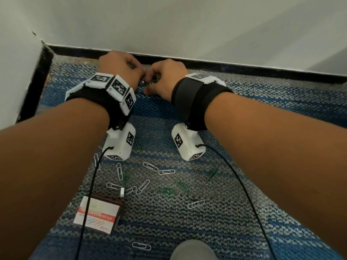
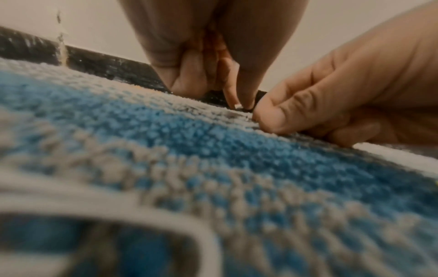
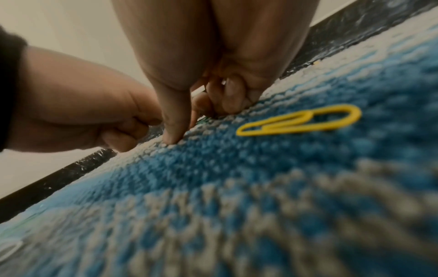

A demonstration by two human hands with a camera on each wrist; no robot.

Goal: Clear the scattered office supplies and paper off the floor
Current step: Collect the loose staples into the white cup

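Yellow paper clip (image 3: 300, 120) shows only in right wrist view, on the carpet (image 1: 234, 222). Head view alone shows white and green clips (image 1: 150, 167) scattered at 6 o'clock of both hands, and a paper-clip box (image 1: 97, 214), contents unseen. Left hand (image 1: 120, 69) and right hand (image 1: 165, 79) have fingers curled at the carpet by the skirting; what they grasp, cannot tell.

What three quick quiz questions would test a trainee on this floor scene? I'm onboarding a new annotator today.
1. True or false: the paper clip box lies on the carpet nearer the person than both hands.
2. Multiple choice: the left hand and right hand work at A) the baseboard, B) the box, C) a desk.
3. Fill in: the paper clip beside the right hand is ____.

Key: 1 true; 2 A; 3 yellow.
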